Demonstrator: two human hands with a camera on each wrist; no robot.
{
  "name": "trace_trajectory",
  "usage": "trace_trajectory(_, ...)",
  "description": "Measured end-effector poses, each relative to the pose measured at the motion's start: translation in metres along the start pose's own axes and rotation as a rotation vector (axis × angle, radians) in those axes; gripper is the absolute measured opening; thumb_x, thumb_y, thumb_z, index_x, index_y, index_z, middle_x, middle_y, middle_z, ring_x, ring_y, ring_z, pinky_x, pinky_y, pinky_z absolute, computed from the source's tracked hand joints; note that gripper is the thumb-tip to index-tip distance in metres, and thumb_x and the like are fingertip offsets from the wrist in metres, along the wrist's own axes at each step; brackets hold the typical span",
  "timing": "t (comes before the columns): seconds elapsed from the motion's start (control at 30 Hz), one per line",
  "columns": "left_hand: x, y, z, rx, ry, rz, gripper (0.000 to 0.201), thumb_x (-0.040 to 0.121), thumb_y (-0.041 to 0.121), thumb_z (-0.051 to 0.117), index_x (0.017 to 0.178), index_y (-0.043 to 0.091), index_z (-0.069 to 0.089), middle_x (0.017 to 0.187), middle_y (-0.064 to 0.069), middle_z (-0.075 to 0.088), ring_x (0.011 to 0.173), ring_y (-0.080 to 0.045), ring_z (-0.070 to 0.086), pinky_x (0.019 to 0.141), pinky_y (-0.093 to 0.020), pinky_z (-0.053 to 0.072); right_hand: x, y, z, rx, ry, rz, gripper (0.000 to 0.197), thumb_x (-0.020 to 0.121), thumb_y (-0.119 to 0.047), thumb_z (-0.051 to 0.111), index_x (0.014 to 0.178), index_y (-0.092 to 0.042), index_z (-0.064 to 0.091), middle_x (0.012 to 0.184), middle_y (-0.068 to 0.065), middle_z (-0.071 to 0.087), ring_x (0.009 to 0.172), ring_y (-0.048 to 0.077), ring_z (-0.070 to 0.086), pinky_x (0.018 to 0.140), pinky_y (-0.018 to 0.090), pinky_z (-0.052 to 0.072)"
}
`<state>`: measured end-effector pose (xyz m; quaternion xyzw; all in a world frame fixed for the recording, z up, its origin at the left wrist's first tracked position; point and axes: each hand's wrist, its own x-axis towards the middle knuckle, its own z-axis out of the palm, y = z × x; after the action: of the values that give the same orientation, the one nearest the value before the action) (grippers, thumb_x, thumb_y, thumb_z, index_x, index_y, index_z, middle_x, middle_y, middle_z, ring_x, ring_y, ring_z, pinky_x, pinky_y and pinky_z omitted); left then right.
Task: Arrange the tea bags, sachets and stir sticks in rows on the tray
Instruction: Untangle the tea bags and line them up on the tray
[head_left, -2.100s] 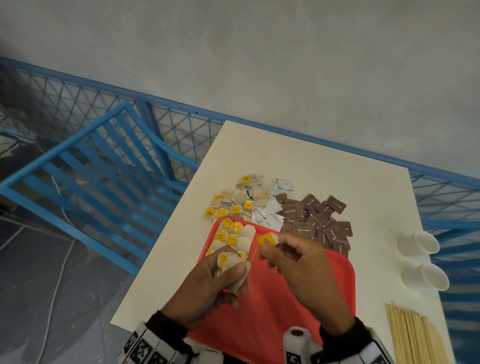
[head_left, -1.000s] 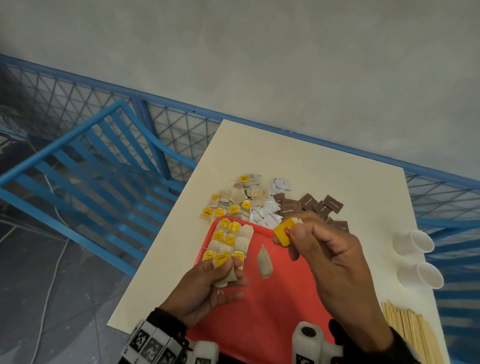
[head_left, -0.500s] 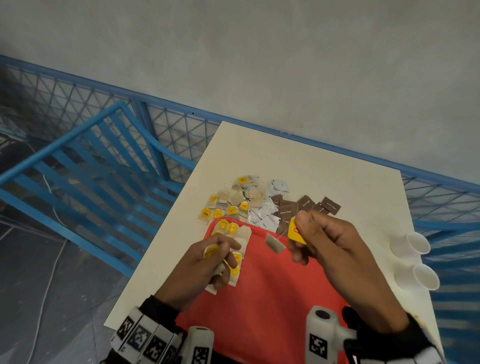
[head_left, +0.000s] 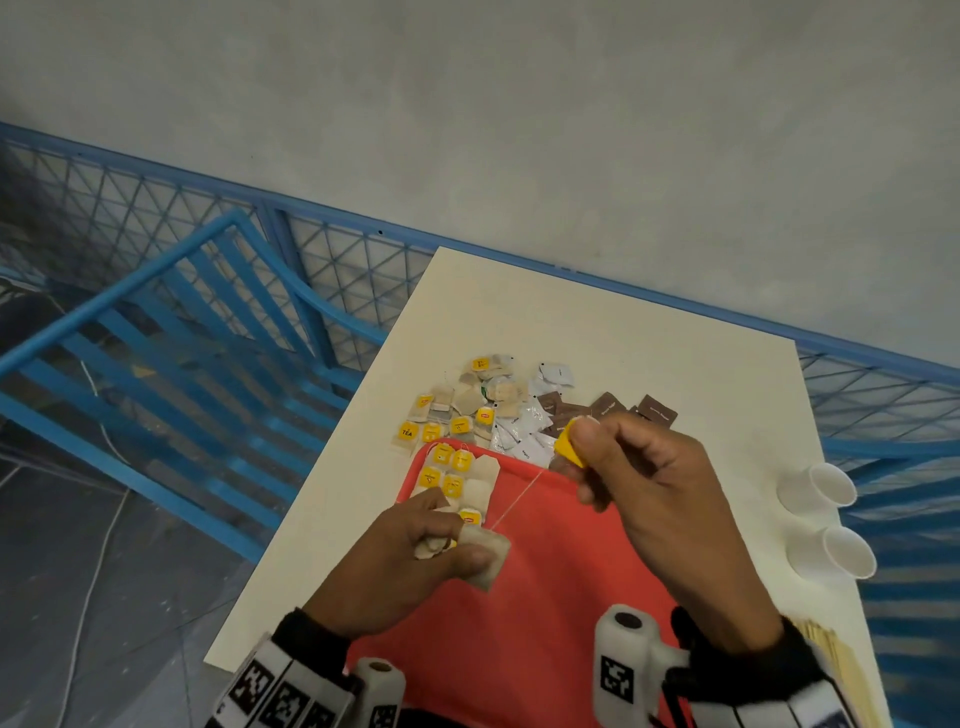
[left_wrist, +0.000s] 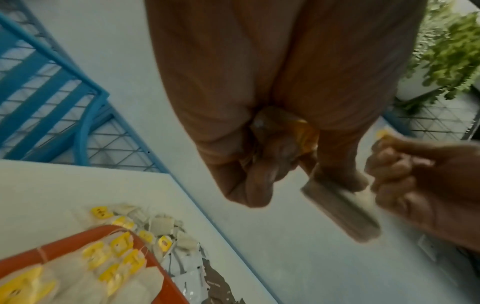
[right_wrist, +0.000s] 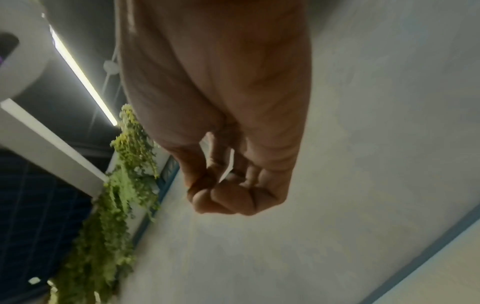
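- Your left hand (head_left: 410, 556) pinches a tea bag (head_left: 488, 558) between thumb and curled fingers, above the near-left part of the red tray (head_left: 545, 623). More bags and a yellow tag sit bunched in the same fist.
- Left wrist view adds what the head view hides: that bag (left_wrist: 340, 211) hangs edge-on below your thumb, clear of the tray (left_wrist: 78, 240).
- Just beyond that grip, the placed tea bags (head_left: 462, 478) lie in two short columns at the tray's far-left corner.
- A string (head_left: 519, 499) runs taut from the pinched bag up and right to a yellow tag (head_left: 569, 447).
- Your right hand (head_left: 654, 499) pinches that tag between thumb and forefinger, other fingers curled in.
- Right wrist view shows only a closed fist (right_wrist: 228, 185); tag not visible there.
- Past the right-hand grip: loose tea bags (head_left: 467, 400), white sachets (head_left: 524, 426) and brown sachets (head_left: 608, 408) piled on the table (head_left: 623, 338).
- Right of that hand: two paper cups (head_left: 826, 486); stir sticks (head_left: 841, 670) at the table's near-right edge.
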<state>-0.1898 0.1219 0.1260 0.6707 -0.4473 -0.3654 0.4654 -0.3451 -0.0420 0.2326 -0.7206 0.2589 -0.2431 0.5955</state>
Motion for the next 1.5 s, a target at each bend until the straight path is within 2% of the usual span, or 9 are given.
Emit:
trace_trajectory(0.1,-0.004,-0.008,0.001,-0.047,0.025,-0.05,0.027,0.078,0.054,0.072,0.078,0.028,0.081,0.086,-0.003,0.057,0.078,-0.01,0.057,0.071,-0.024,0.046,0.002,0.024,-0.006,-0.011,0.157,0.076,0.019,0.081,-0.028,0.073,0.075,-0.01,0.074,0.057,0.005,0.062,0.052,0.011,0.053,0.054,0.019,0.045)
trace_trajectory(0.2,-0.007,-0.018,0.005,-0.191,0.085,-0.205,0.032,0.075,0.052,0.078,0.079,0.021,0.081,0.077,-0.015,0.068,0.059,-0.01,0.054,0.058,-0.025,0.042,0.001,0.053,-0.002,0.067,0.179,0.239,0.012,0.074,-0.021,0.081,0.079,-0.011,0.076,0.058,0.006,0.065,0.05,0.013,0.053,0.048,0.021,0.044)
trace_trajectory(0.5,-0.008,-0.023,0.016,-0.238,0.033,-0.432,0.036,0.094,0.027,0.067,0.087,-0.009,0.069,0.065,-0.007,0.05,0.056,-0.013,0.043,0.054,-0.031,0.041,-0.016,0.1,0.057,0.053,-0.223,0.472,0.01,0.089,0.0,0.066,0.088,-0.009,0.072,0.061,0.007,0.064,0.048,0.007,0.058,0.051,0.017,0.046)
trace_trajectory(0.67,-0.01,-0.018,0.009,-0.305,0.039,-0.498,0.017,0.086,0.004,0.061,0.092,0.0,0.077,0.051,0.008,0.05,0.047,-0.006,0.042,0.051,-0.028,0.04,-0.011,0.102,0.062,-0.053,-0.219,0.407,0.014,0.084,0.0,0.071,0.084,-0.013,0.069,0.058,-0.001,0.062,0.046,0.006,0.057,0.052,0.018,0.043)
trace_trajectory(0.8,-0.013,-0.023,0.003,-0.319,0.021,-0.462,0.029,0.084,0.025,0.073,0.091,-0.003,0.073,0.068,-0.015,0.056,0.058,-0.019,0.045,0.052,-0.029,0.042,-0.008,0.107,0.064,-0.12,-0.215,0.361,0.021,0.079,-0.004,0.077,0.088,-0.014,0.06,0.056,-0.004,0.061,0.047,0.002,0.053,0.051,0.019,0.04)
trace_trajectory(0.93,-0.015,-0.026,-0.001,-0.303,0.06,-0.389,0.013,0.092,0.017,0.069,0.095,0.009,0.079,0.092,-0.033,0.065,0.066,-0.022,0.05,0.05,-0.026,0.044,-0.009,0.112,0.072,-0.118,-0.148,0.356,0.025,0.076,-0.017,0.083,0.09,-0.02,0.063,0.057,-0.008,0.059,0.05,0.002,0.05,0.053,0.02,0.039)
trace_trajectory(1.13,-0.014,-0.034,-0.01,-0.239,0.103,-0.306,0.012,0.09,0.013,0.071,0.101,0.013,0.074,0.083,-0.016,0.071,0.06,-0.013,0.057,0.052,-0.025,0.046,-0.011,0.117,0.077,0.014,-0.241,0.45,0.009,0.081,-0.017,0.079,0.075,-0.013,0.075,0.064,-0.002,0.069,0.056,0.005,0.055,0.056,0.017,0.041)
trace_trajectory(1.3,-0.018,-0.039,-0.02,-0.27,0.214,-0.363,0.011,0.094,0.017,0.065,0.102,0.016,0.073,0.083,-0.007,0.076,0.062,-0.001,0.061,0.059,-0.016,0.044,-0.005,0.132,0.075,0.052,-0.131,0.449,0.015,0.086,-0.014,0.073,0.085,0.001,0.07,0.056,-0.001,0.061,0.047,0.003,0.047,0.05,0.013,0.036)
trace_trajectory(1.5,-0.035,-0.059,-0.041,-0.35,0.197,-0.532,0.012,0.094,0.021,0.066,0.095,0.019,0.077,0.083,-0.008,0.075,0.069,-0.018,0.052,0.053,-0.027,0.042,-0.024,0.19,0.084,-0.061,-0.075,0.564,0.025,0.089,-0.017,0.072,0.082,0.006,0.068,0.054,0.0,0.058,0.046,0.004,0.044,0.048,0.017,0.035)
